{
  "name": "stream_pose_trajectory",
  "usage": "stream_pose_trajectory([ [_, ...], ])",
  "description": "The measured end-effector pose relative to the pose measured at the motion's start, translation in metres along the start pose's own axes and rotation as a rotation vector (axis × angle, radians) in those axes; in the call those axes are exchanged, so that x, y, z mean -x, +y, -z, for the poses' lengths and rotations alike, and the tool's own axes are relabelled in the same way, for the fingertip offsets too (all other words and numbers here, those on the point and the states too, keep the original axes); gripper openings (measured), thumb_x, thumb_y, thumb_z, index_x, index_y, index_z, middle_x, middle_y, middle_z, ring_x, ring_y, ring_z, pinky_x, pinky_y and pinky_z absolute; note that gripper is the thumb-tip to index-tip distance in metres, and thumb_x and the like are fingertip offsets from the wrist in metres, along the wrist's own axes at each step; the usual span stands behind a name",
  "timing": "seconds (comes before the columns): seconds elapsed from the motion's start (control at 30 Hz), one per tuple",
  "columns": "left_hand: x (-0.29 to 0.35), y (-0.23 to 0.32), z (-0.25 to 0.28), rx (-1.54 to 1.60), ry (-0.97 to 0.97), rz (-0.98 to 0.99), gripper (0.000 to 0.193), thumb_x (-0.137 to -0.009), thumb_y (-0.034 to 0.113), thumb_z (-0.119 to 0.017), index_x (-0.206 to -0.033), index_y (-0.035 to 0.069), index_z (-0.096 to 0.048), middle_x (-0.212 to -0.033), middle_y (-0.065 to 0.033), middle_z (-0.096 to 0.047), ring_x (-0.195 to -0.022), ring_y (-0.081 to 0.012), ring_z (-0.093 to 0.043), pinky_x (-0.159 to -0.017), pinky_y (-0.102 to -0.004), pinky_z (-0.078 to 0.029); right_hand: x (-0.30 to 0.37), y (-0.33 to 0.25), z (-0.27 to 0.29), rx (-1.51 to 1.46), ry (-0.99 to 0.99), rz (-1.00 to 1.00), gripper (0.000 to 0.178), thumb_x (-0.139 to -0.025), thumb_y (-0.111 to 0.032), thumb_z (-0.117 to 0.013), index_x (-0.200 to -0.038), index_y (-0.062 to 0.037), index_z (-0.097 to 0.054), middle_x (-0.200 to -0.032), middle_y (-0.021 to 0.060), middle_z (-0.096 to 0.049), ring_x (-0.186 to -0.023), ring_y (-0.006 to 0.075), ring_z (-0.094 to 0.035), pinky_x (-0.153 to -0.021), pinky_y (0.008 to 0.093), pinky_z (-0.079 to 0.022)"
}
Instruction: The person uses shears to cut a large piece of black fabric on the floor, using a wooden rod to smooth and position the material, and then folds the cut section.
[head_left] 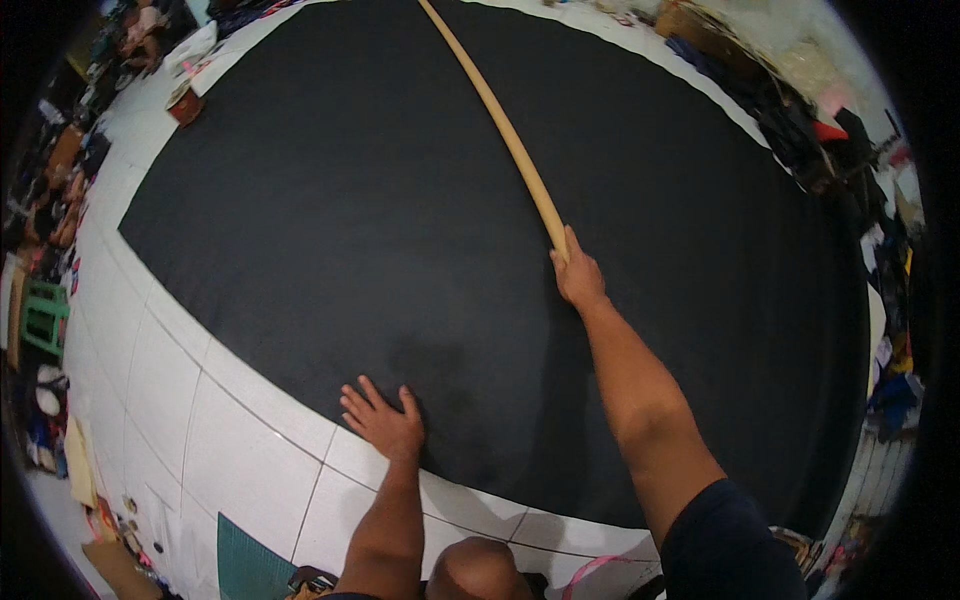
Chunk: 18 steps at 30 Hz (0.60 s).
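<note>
The black sheet [350, 230] looks matt and mostly smooth, with a faint soft sheen; whether it is woven cloth or a leather-like synthetic cannot be told. The pale tan pole [505, 130] appears to be wood or bamboo, smooth along its length with a slight satin shine. The floor [250, 420] is hard white tile, smooth and lightly glossy. The green stool [44, 318] looks like moulded plastic, the dark sleeve [735, 540] is matt cloth, and the green mat [250, 562] is dull-surfaced.
</note>
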<state>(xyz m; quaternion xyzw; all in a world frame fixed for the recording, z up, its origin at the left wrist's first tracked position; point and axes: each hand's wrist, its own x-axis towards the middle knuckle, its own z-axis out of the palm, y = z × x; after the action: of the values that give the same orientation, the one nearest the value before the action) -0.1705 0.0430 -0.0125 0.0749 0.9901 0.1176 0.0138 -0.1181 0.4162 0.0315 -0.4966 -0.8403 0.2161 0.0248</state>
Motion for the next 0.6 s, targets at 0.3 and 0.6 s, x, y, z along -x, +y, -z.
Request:
stream_pose_trajectory([
  [0.3,0.009,0.006,0.004,-0.151,-0.009,0.003,0.071,-0.097,0.046,-0.046,-0.152,0.006,-0.028,-0.158,-0.0243,-0.019,-0.147,-0.0405,-0.015,-0.119,-0.0521,-0.012,0.196,0.282,0.103,0.140,0.109,-0.336,0.063,-0.100,-0.036,-0.051,-0.155,-0.0278,-0.022,-0.107,0.0226,-0.063,-0.100,0.0394,-0.064,-0.086,0.0499,-0.051],
  [0.6,0.009,-0.009,-0.018,-0.171,0.077,-0.032,0.075,-0.098,0.058,-0.038,-0.153,0.009,-0.029,-0.158,-0.0241,-0.021,-0.146,-0.0407,-0.021,-0.118,-0.0517,-0.016,0.384,0.452,0.128,-0.104,0.188,-0.677,0.064,-0.099,-0.028,-0.054,-0.154,-0.0165,-0.024,-0.123,0.0278,-0.061,-0.112,0.0461,-0.060,-0.095,0.0478,-0.048],
])
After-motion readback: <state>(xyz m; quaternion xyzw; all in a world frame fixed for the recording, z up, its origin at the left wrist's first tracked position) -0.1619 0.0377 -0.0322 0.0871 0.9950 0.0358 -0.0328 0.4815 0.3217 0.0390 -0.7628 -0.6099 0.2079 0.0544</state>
